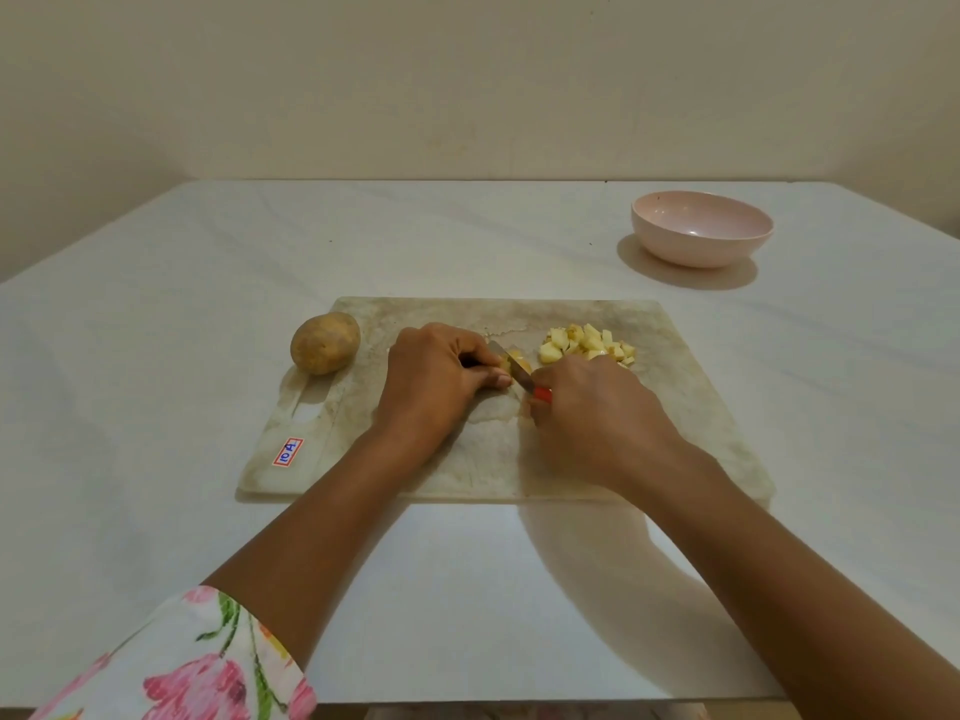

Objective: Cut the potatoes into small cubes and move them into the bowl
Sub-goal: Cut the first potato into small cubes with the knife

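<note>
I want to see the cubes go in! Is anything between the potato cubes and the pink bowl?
No, nothing visible stands between the potato cubes and the pink bowl, only cutting board and table.

A white table (156, 407) with a cutting board (675, 407) and a pink bowl (696, 252) on it.
The cutting board lies flat toward the near side; the pink bowl stands upright well apart from it, farther back on the right.

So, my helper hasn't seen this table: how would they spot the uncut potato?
Find the marbled cutting board in the middle of the white table. At its far left corner sits the whole potato. It alone is round and brown-skinned, unlike the pale yellow cubes heaped on the board's right.
</note>
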